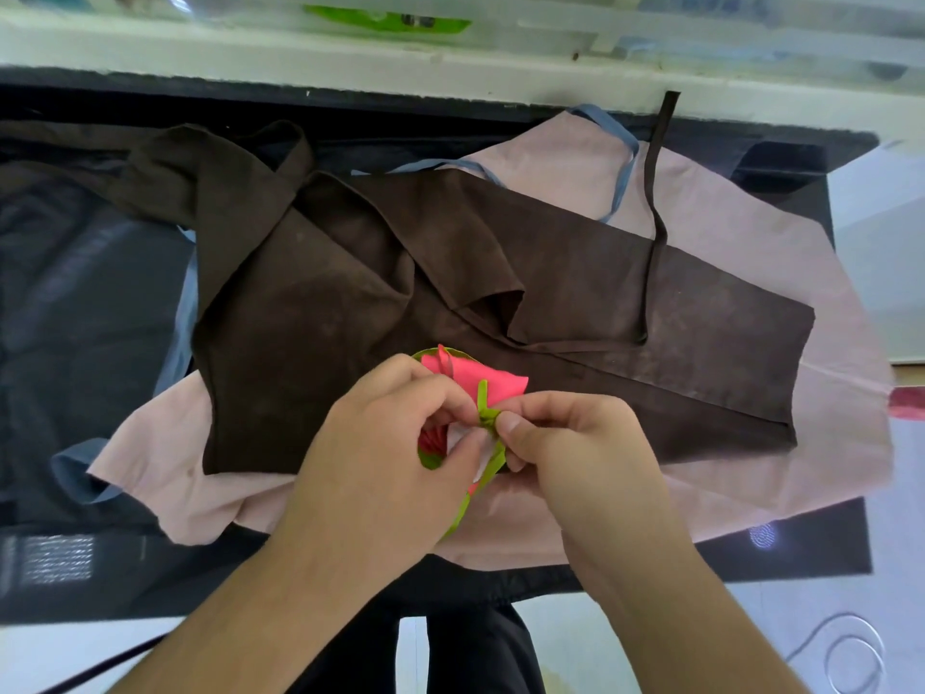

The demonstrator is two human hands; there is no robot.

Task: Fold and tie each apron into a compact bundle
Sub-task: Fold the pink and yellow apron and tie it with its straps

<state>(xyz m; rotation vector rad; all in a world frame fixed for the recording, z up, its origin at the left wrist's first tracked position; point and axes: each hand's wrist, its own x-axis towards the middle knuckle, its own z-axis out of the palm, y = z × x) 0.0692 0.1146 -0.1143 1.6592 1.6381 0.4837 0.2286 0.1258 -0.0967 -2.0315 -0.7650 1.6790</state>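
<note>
A small rolled bundle of a pink apron (493,380) with green straps (488,418) sits between my hands, over the front of a spread brown apron (575,293). My left hand (390,443) grips the bundle's left side, thumb and forefinger pinching at the green knot. From the right, my right hand (570,453) pinches the same green strap at the knot. One green strap end (463,513) trails down toward me. Under the brown apron lies a pale pink apron (701,217) with blue straps (623,182).
The aprons lie on a black-covered table (90,318) whose front edge (200,598) runs just before my forearms. A white ledge (450,62) runs along the far side. White cable loops (851,658) lie on the floor at lower right.
</note>
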